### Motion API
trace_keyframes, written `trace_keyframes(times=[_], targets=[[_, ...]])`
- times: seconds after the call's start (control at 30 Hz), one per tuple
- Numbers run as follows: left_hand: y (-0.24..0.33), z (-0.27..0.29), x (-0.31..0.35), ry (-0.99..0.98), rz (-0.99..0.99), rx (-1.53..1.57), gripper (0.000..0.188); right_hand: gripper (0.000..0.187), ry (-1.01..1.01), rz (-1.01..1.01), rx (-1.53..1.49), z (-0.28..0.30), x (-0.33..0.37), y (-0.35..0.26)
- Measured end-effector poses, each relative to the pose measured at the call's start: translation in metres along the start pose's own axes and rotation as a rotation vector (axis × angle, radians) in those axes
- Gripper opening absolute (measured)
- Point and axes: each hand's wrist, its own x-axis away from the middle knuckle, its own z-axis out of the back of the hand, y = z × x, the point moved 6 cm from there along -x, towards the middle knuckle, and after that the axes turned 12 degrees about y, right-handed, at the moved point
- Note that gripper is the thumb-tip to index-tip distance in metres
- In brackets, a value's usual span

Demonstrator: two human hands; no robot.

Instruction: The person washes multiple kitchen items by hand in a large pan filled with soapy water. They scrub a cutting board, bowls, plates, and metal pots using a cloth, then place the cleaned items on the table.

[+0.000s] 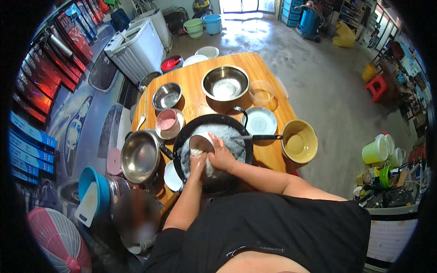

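Over a black wok (179, 136) of foamy water, both my hands work on a small round cup (201, 143) tilted with its mouth toward me. My right hand (222, 155) grips the cup's right side with fingers wrapped round it. At its mouth, my left hand (198, 163) is closed on a white cloth (196, 152), partly hidden by the fingers. A black-handled knife (266, 137) lies across the wok's right rim, its blade over the suds. A white bowl (173, 176) sits partly under the wok's left side.
On the wooden table (193, 73) stand steel bowls (225, 94), a pink cup (167, 123), a clear plastic bowl (261, 93), a pale plate (259, 122) and a yellow pot (299, 141). A steel pan (140, 156) is at the left edge, a blue basin (101, 195) beyond it.
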Motion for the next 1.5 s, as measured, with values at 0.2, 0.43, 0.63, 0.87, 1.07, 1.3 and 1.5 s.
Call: trace_keyframes(times=[0.2, 0.43, 0.63, 0.87, 1.07, 1.3, 1.5], targets=[[0.028, 0.004, 0.008, -0.078, -0.547, -0.486, 0.063, 0.068, -0.161, 0.183, 0.322, 0.009, -0.003, 0.004], [0.058, -0.001, 0.042, -0.189, -1.177, -0.924, 0.035, 0.055, -0.672, 0.107, 0.565, 0.005, -0.009, -0.005], [0.0, 0.016, 0.024, -0.061, 0.043, -0.022, 0.031, 0.078, -0.014, 0.179, 0.156, -0.007, 0.006, -0.002], [-0.004, 0.017, 0.022, -0.013, -0.304, -0.518, 0.042, 0.071, -0.244, 0.007, 0.307, -0.015, 0.009, 0.031], [0.014, 0.002, 0.044, -0.163, -0.884, -1.047, 0.026, 0.067, -0.47, -0.06, 0.656, 0.006, 0.019, 0.039], [0.001, 0.026, 0.055, -0.203, -0.892, -1.28, 0.024, 0.074, -0.286, 0.171, 0.916, 0.016, -0.006, 0.05], [0.001, 0.021, 0.038, -0.237, -0.467, -0.886, 0.055, 0.066, -0.134, -0.095, 0.237, -0.002, -0.001, 0.072]])
